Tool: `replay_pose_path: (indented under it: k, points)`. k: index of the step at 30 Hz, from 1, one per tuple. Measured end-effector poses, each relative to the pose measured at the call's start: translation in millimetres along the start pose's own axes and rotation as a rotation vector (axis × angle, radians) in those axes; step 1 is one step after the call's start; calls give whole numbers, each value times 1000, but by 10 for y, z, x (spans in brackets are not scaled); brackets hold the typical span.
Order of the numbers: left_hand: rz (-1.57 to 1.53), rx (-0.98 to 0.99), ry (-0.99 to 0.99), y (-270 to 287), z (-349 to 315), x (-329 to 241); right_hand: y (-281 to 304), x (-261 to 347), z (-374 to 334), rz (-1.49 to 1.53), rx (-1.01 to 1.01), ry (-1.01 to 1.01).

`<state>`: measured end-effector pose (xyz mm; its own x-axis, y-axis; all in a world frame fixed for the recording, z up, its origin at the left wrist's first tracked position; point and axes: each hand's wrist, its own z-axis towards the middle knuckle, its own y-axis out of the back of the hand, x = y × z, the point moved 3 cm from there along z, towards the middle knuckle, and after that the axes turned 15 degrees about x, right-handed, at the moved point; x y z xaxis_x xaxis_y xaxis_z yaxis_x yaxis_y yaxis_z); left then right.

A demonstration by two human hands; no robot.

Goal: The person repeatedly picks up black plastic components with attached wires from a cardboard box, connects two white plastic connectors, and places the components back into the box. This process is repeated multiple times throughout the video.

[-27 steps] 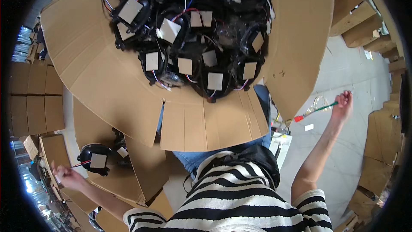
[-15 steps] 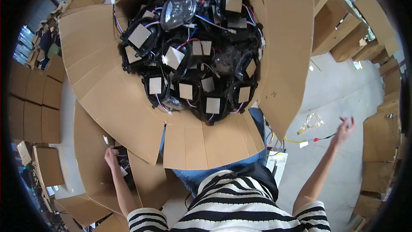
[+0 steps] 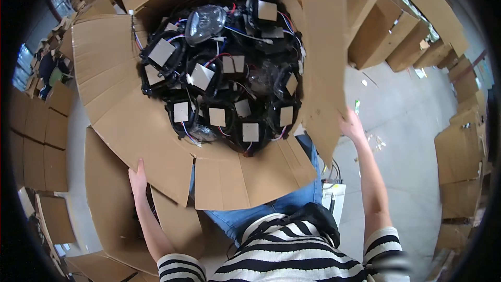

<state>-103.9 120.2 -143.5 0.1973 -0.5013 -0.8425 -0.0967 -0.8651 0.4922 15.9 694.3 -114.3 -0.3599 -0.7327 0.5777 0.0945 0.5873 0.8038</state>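
Observation:
An open cardboard box (image 3: 120,122) stands in front of me, its flaps folded outward. Inside lies a heap of black-housed lamps (image 3: 250,131) with grey square pads, thin wires and white connectors. One clear lamp lens (image 3: 206,23) faces up near the far side. My left hand (image 3: 138,177) is closed on the edge of the near-left flap, thumb on top and fingers hidden beneath. At the edge of the tall right flap (image 3: 323,73), my right hand (image 3: 352,124) is closed, its fingertips hidden behind the cardboard.
A second open carton (image 3: 112,198) sits low at my left, beneath the flap. Stacked boxes (image 3: 39,138) line the left, and more cartons (image 3: 459,162) line the right. A white device (image 3: 334,198) with cables is beside my right leg. Small scraps (image 3: 377,142) lie on the floor.
My left hand has moved from inside the lower carton up to the near-left flap. My right hand has let go of the cable with a red connector and come left to the right flap.

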Motion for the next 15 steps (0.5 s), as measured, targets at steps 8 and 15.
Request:
replay_pose_path:
  k: [8,15]
  points:
    - [113,-1,-224,-5,124,-59,-52,-303,277,28,-187,228]
    - [117,-67,-218,-106,58,93,267,-403,270,-65,-77,136]
